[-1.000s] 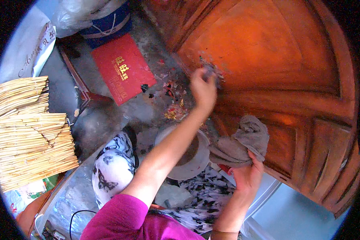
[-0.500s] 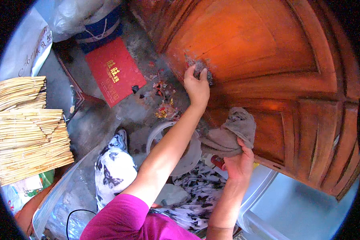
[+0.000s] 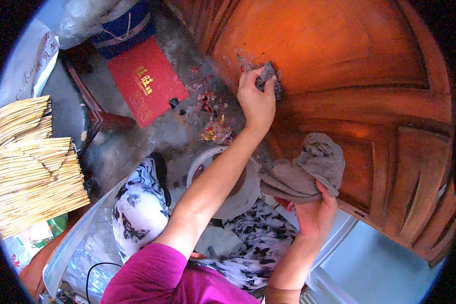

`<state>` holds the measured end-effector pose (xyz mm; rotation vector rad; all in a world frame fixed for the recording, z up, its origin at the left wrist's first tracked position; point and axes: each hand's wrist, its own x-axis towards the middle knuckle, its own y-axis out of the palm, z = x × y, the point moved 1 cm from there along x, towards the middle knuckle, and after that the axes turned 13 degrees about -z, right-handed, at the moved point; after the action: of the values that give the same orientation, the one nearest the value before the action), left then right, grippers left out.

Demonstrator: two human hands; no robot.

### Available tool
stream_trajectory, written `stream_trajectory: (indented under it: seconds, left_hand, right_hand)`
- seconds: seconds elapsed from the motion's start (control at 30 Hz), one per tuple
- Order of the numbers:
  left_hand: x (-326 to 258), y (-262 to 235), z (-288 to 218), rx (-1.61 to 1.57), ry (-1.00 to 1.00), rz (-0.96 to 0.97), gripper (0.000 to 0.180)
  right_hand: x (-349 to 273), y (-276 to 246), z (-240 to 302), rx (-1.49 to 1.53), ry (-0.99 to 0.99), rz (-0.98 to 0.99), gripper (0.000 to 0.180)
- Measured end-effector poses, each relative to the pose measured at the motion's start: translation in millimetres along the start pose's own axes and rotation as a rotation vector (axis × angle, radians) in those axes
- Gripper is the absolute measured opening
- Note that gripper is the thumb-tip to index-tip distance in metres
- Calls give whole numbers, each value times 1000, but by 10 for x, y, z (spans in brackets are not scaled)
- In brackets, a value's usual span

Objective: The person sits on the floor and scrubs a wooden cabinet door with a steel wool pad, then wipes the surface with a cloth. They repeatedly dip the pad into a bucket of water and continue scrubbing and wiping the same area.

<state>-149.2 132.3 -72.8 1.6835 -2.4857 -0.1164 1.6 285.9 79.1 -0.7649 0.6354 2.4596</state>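
My left hand pinches a dark grey steel wool scourer and presses it against the reddish-brown wooden door panel. Beside the scourer, a greyish smudge with red bits clings to the panel's edge. Lower on the right, my right hand grips a bunched grey-brown rag, part of which hangs to the left over the bucket's side. A small red object, partly hidden, shows next to that hand. Under my left forearm stands a whitish bucket, its inside mostly covered.
Torn red and gold scraps litter the grey floor beside a red printed board. Bundled reed-like sticks lie at the left. A blue container stands behind the board, and a clear plastic box sits at the lower right.
My left hand and the scourer have shifted right and slightly up along the panel, away from the smudge. My right hand has moved right with the rag. The view has turned slightly.
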Motion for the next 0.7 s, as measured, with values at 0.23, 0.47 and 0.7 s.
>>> stream_trajectory:
  seconds: [0.23, 0.47, 0.7]
  left_hand:
    - [139, -109, 600, 249, -296, -36, 25]
    - [115, 16, -169, -86, -1, -55, 26]
    - [58, -31, 334, 35, -153, 14, 26]
  right_hand:
    - [25, 94, -31, -20, 37, -68, 59]
    - [-25, 89, -71, -18, 28, 1, 56]
    - [24, 80, -68, -32, 23, -38, 56]
